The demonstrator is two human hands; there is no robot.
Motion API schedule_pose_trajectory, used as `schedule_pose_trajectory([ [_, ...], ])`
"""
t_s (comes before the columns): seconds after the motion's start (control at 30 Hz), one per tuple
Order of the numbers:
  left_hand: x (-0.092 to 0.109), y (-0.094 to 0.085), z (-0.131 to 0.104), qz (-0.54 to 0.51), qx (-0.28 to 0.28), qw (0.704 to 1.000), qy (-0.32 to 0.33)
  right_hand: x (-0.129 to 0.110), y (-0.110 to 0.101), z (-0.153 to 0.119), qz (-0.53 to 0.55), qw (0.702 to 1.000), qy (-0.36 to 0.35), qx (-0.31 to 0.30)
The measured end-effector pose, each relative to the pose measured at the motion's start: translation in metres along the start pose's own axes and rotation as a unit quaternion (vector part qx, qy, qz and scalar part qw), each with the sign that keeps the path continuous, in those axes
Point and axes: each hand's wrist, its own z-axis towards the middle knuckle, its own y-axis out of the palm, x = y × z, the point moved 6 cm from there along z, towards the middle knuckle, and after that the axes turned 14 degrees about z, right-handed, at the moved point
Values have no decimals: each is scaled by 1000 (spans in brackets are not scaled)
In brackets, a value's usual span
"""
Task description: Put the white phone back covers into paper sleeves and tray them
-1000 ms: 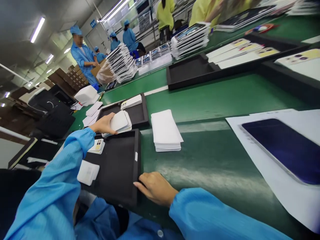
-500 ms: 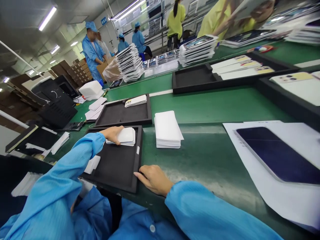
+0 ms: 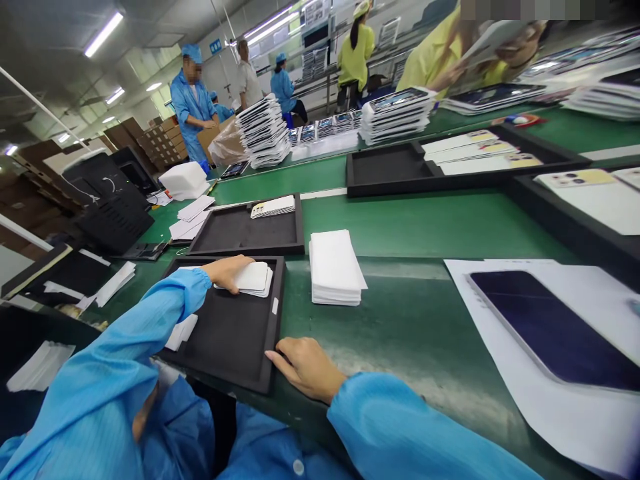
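Note:
A black tray (image 3: 227, 340) lies at the near edge of the green bench. In its far part is a small stack of thin white panels with rounded corners (image 3: 255, 277). My left hand (image 3: 229, 272) is closed on the left end of that stack, thumb on the near side, fingers partly hidden. My right hand (image 3: 305, 365) rests at the tray's near right corner, its thumb against the rim and its other fingers curled. More white pieces (image 3: 181, 333) lie at the tray's left side, partly covered by my left sleeve. Right of the tray stands a neat stack of white sheets (image 3: 336, 267).
Behind is another black tray (image 3: 240, 233) with white phone-back-shaped pieces (image 3: 273, 206). A dark-screened phone (image 3: 550, 327) lies on white paper (image 3: 500, 293) at right. Farther trays (image 3: 390, 167) and tall stacks (image 3: 263, 133) line the bench. A person in yellow (image 3: 435, 50) works opposite.
The view has shifted slightly, so the bench sits a little lower. Both hands keep nearly the same places on the panels and the tray. A person in white now shows in the background.

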Motion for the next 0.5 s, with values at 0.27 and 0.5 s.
schedule_pose_trajectory([
  [0.27,-3,7,-1,1,19,1000,1,2,2,-2,1,1000,-14,18],
  [0.5,-4,14,-4,-12,27,1000,-5,4,5,-6,9,998,-35,42],
])
